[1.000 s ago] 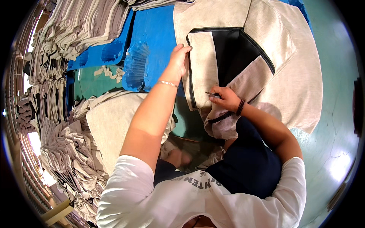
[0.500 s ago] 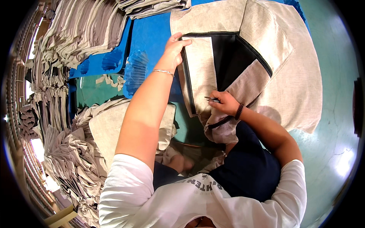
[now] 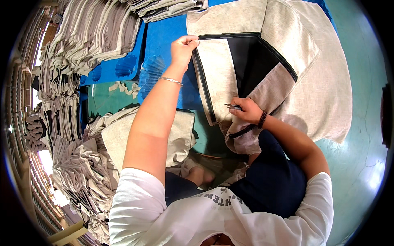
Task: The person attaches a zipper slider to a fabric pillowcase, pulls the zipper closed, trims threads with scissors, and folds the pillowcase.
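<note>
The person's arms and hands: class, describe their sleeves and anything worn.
Both sleeves are short, loose and white. The left hand is gloveless, with a thin silver-coloured bangle; the right hand is gloveless too, with a dark beaded bracelet.

gap over blue surface (image 3: pixel 161 35), between folded cloth stack (image 3: pixel 98 33) and left hand (image 3: pixel 183 50); left forearm (image 3: pixel 154 110) barring it from right hand (image 3: pixel 247 110)

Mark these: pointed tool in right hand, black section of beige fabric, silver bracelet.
Pointed tool (image 3: pixel 234 107), head view: exposed shaft behind the tips.
Black section (image 3: pixel 251 59), head view: middle of its surface.
Silver bracelet (image 3: pixel 171 80), head view: middle of the band.
</note>
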Demonstrator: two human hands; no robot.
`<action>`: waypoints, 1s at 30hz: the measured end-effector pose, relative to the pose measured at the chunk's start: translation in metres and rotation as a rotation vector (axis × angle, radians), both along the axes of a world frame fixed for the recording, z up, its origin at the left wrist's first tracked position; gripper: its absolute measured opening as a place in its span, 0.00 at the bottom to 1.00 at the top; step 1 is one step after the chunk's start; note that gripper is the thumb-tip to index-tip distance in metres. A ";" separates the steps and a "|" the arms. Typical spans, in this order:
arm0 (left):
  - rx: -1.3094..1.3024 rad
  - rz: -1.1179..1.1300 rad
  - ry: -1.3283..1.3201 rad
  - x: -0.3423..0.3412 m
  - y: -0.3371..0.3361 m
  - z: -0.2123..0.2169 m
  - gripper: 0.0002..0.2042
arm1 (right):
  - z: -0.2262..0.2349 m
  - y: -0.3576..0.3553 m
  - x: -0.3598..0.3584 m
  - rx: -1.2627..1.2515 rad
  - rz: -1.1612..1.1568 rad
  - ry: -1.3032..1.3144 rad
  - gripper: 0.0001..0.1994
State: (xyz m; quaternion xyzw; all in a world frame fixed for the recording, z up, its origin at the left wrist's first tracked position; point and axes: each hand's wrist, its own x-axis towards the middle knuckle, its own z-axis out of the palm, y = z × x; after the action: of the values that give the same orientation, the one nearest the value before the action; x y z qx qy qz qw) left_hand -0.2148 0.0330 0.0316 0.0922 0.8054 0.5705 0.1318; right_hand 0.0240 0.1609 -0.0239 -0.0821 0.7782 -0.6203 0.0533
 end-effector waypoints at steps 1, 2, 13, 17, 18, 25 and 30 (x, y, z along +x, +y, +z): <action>-0.012 0.008 -0.008 0.000 0.000 0.000 0.08 | -0.001 0.001 0.000 0.005 -0.001 0.008 0.08; 0.079 0.081 -0.096 -0.001 0.000 0.000 0.08 | -0.002 0.001 0.001 0.009 -0.003 0.015 0.08; -0.115 0.381 -0.556 0.007 -0.057 -0.029 0.15 | -0.005 -0.001 0.001 0.016 0.007 0.014 0.09; -0.162 0.264 -0.581 0.029 -0.035 -0.044 0.18 | -0.003 -0.002 0.000 0.003 0.008 0.012 0.09; -0.134 0.258 -0.553 0.034 -0.029 -0.048 0.19 | -0.002 -0.001 0.000 0.006 0.014 0.006 0.09; 0.060 0.089 -0.447 0.058 -0.002 -0.034 0.21 | 0.000 -0.001 0.001 0.014 0.010 -0.020 0.08; 0.172 -0.398 -0.024 0.090 0.041 0.001 0.28 | -0.006 -0.004 0.003 0.176 0.141 0.162 0.10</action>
State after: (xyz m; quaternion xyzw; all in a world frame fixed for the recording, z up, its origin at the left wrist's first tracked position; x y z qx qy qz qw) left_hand -0.1244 0.0738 0.0331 0.2534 0.7181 0.6009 0.2429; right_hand 0.0273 0.1571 -0.0300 -0.1816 0.8238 -0.5355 0.0409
